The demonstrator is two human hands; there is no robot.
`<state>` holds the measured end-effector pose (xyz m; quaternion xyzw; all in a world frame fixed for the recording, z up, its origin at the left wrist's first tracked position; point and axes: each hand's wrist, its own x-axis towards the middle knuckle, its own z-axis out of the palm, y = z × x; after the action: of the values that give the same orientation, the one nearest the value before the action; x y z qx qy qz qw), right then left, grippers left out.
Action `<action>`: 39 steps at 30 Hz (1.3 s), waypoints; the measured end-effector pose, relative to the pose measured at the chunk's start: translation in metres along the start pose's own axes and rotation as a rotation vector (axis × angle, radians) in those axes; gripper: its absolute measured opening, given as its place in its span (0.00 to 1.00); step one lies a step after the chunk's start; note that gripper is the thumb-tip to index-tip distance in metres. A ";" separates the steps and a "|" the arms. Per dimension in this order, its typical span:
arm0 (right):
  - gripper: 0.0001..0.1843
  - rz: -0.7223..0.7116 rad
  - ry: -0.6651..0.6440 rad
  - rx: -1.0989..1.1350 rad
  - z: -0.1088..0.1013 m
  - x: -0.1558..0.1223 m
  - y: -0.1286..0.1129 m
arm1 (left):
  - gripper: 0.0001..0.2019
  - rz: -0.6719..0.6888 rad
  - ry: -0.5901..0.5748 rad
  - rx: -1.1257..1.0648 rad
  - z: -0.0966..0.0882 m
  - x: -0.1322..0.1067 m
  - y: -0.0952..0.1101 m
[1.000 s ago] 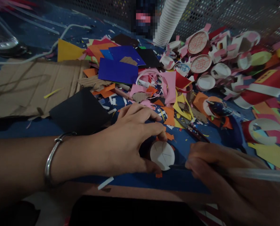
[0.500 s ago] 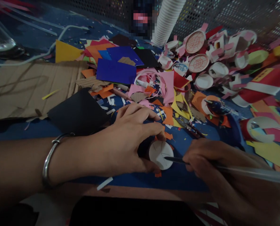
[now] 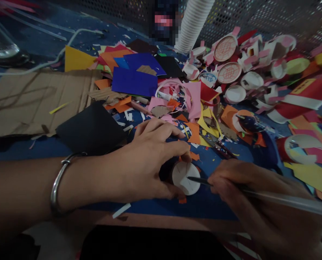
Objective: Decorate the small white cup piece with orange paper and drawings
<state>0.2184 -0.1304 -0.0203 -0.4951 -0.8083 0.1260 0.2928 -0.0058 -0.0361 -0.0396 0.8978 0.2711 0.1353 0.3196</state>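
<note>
My left hand curves around a small white paper cup base, its thumb and index finger closed on the rim. Several thin dark lines cross the round white face. A pen with a dark tip and clear barrel is gripped in my right hand. Its point meets the face near the middle, where the lines come together. Orange paper scraps lie beside the cup base. Beyond my right hand rest scissors with dark handles.
Blue paper, black paper and corrugated cardboard lie left and behind. Several cut cup pieces with pink tabs are heaped at the back right. A white ribbed column stands before a perforated metal panel.
The pen tip has shifted slightly left and up across the white face, and my right hand has moved with it. My left hand keeps its hold on the cup base.
</note>
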 end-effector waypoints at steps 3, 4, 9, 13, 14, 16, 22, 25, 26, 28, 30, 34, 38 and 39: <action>0.07 -0.012 -0.031 -0.020 -0.001 0.000 0.001 | 0.24 0.004 0.004 -0.003 0.000 0.000 0.000; 0.07 -0.015 -0.047 -0.030 -0.002 0.000 0.001 | 0.24 0.004 0.005 -0.004 0.000 0.000 0.000; 0.08 -0.009 -0.059 -0.002 -0.003 0.003 -0.002 | 0.24 0.007 -0.003 -0.019 -0.001 -0.001 0.000; 0.07 -0.009 -0.045 0.027 0.000 0.001 -0.002 | 0.23 0.009 0.008 -0.028 -0.001 -0.002 0.000; 0.07 -0.010 -0.043 0.035 0.001 0.001 -0.002 | 0.24 0.006 0.008 -0.031 -0.001 -0.002 0.000; 0.07 -0.012 -0.051 0.049 0.002 0.001 -0.002 | 0.24 0.001 0.004 -0.032 -0.001 -0.001 0.000; 0.07 0.010 -0.045 0.097 0.005 0.002 -0.002 | 0.25 0.005 -0.011 -0.016 -0.001 0.000 0.001; 0.07 0.015 -0.041 0.097 0.006 0.002 -0.002 | 0.24 0.011 -0.001 -0.011 0.000 0.000 0.001; 0.06 0.015 -0.041 0.096 0.006 0.001 -0.002 | 0.23 0.012 0.001 -0.013 0.000 0.000 0.001; 0.05 0.020 -0.046 0.092 0.007 0.002 -0.001 | 0.22 0.013 0.003 -0.016 0.000 0.000 0.001; 0.04 0.018 -0.035 0.086 0.007 0.002 -0.001 | 0.22 0.010 0.000 -0.016 -0.001 0.000 0.001; 0.05 0.024 -0.018 0.059 0.009 0.003 0.000 | 0.25 -0.002 -0.010 -0.011 -0.002 -0.001 0.002; 0.05 0.015 -0.006 0.013 0.007 0.004 0.002 | 0.25 -0.006 -0.014 -0.013 -0.002 -0.001 0.001; 0.05 0.006 -0.009 -0.001 0.006 0.004 0.002 | 0.25 -0.008 -0.014 -0.012 -0.002 -0.001 0.001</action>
<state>0.2148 -0.1254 -0.0247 -0.4972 -0.8081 0.1287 0.2883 -0.0067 -0.0361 -0.0371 0.8958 0.2714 0.1293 0.3274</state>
